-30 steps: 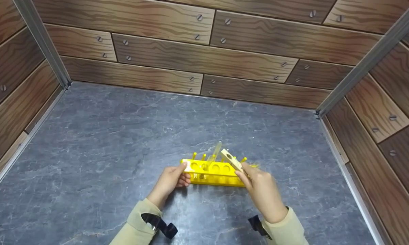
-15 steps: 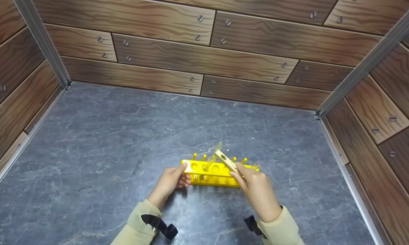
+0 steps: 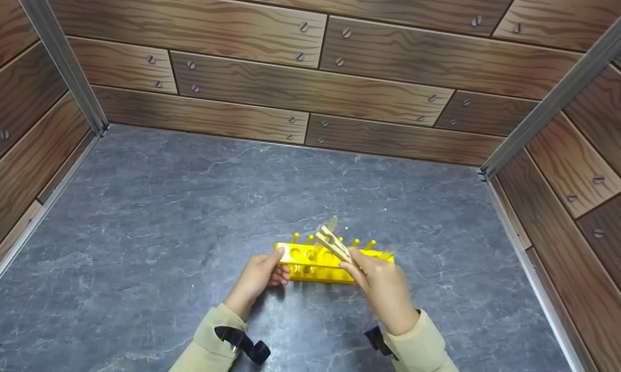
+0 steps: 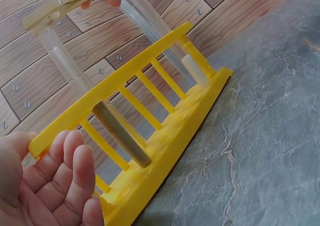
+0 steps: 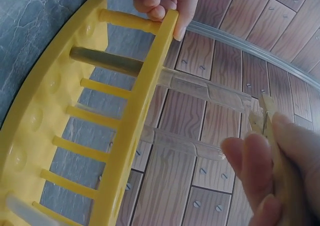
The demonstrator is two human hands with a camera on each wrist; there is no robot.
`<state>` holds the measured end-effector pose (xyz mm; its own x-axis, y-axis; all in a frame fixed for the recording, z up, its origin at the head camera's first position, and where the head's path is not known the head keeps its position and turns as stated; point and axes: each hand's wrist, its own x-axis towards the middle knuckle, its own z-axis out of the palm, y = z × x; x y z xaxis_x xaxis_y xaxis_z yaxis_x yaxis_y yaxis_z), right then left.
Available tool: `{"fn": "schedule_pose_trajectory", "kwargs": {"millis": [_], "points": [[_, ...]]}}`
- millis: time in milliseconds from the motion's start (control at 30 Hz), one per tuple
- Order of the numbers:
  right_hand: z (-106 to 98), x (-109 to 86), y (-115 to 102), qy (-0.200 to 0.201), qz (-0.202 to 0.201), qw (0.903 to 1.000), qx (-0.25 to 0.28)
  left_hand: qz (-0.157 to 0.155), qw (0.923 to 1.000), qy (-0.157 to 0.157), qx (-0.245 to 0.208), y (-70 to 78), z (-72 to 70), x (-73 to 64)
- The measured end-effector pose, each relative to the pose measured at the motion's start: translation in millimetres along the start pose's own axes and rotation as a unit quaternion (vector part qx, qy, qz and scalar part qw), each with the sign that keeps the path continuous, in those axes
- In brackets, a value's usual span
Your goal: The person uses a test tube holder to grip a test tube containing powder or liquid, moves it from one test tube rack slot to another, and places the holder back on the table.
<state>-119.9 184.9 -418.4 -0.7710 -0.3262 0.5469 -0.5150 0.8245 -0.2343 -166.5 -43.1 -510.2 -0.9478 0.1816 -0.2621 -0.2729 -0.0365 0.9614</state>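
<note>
A yellow test tube rack (image 3: 323,276) stands on the floor in front of me. My left hand (image 3: 258,271) pinches its left end, thumb on the top bar and fingers below. My right hand (image 3: 385,281) grips a wooden test tube clamp (image 3: 332,244) above the rack. In the right wrist view the clamp's jaws (image 5: 262,116) are at the mouth of a glass test tube (image 5: 200,89); whether they enclose it I cannot tell. That tube holds brownish contents (image 4: 121,136) in its lower part. Another test tube (image 4: 192,68), white at the bottom, stands at the rack's far end.
Several yellow pegs (image 3: 296,237) rise along the rack's back edge. A second clear tube (image 5: 185,146) sticks out of the rack in the right wrist view. Grey marbled flooring (image 3: 212,196) surrounds the rack, with wood-print walls (image 3: 269,67) behind and at the sides.
My right hand has moved left with the wooden clamp, bringing its tip to the upright test tube. The clamp has turned and shows a gap between its arms. My left hand stays put.
</note>
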Motion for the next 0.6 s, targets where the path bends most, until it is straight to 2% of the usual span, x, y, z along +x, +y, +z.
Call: {"fn": "schedule_pose_trajectory", "kwargs": {"millis": [433, 600], "points": [[6.3, 2.8, -4.3, -0.007, -0.008, 0.9993, -0.034, -0.001, 1.0000, 0.000, -0.005, 2.0, -0.2, -2.0], [6.4, 3.9, -5.7, -0.022, -0.008, 0.9989, -0.040, -0.004, 0.9999, -0.002, -0.010, 0.9, -0.3, -0.8]]}}
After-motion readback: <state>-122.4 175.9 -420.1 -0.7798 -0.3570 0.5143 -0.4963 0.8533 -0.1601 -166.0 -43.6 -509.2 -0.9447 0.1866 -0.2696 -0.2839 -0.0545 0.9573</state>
